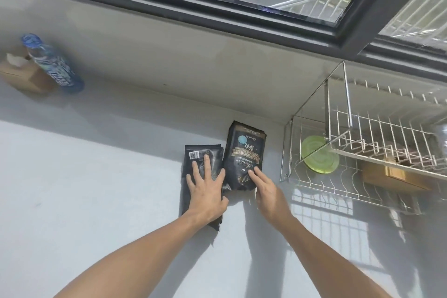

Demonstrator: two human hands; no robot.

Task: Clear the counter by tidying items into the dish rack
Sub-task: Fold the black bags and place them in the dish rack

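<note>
Pale grey worktop [96, 189] under a window, two-tier chrome wire dish rack [362, 152] as landmark. Already in rack: round green plastic lid [319, 158], wooden box [396, 176] on its lower tier. Just left of rack, both on the worktop: printed black coffee pouch [244, 155], plain black foil pouch [200, 169]. Left hand [205, 191] flat on plain pouch, fingers spread; right hand [268, 191] fingers together on printed pouch, no grip yet. Far left of rack: blurred blue plastic bottle [52, 63], brown tissue box [24, 75]. Judging by that, mostly undone
</note>
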